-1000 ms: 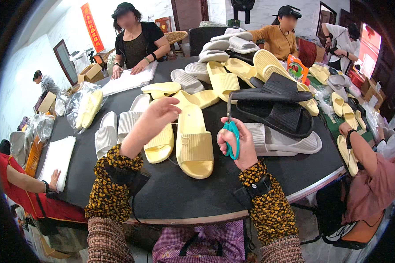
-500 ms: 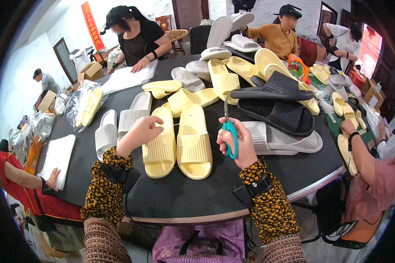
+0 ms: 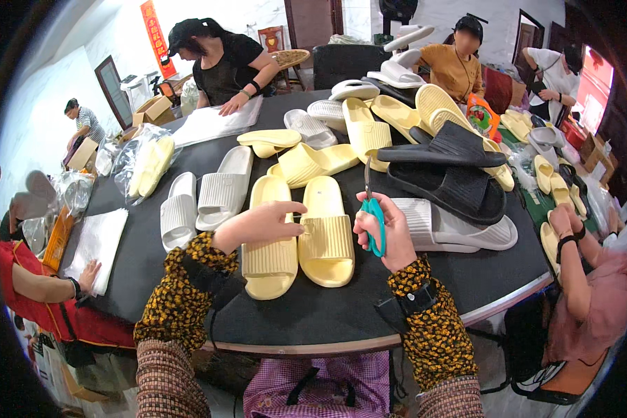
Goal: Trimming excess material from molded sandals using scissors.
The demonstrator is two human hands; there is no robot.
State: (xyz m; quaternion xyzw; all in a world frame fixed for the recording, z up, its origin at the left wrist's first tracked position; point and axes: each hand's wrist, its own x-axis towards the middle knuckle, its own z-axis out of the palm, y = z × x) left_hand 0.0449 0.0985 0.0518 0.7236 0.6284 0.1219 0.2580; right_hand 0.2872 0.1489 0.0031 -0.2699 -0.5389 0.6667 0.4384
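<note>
The right hand (image 3: 392,240) has a tight grip on the blue-green scissors (image 3: 377,228), and the blades point away from the body. The fingers hide part of the handles. The left hand (image 3: 256,224) has a loose grip: its fingers bend, with a small gap between the thumb and first finger. It is over the left yellow slipper (image 3: 268,268) and hides some of it; I can't tell if they touch. That slipper lies on the black desk (image 3: 320,317), just beside the right yellow slipper (image 3: 326,240). The scissor tips are hard to see near the black slippers (image 3: 442,187)
</note>
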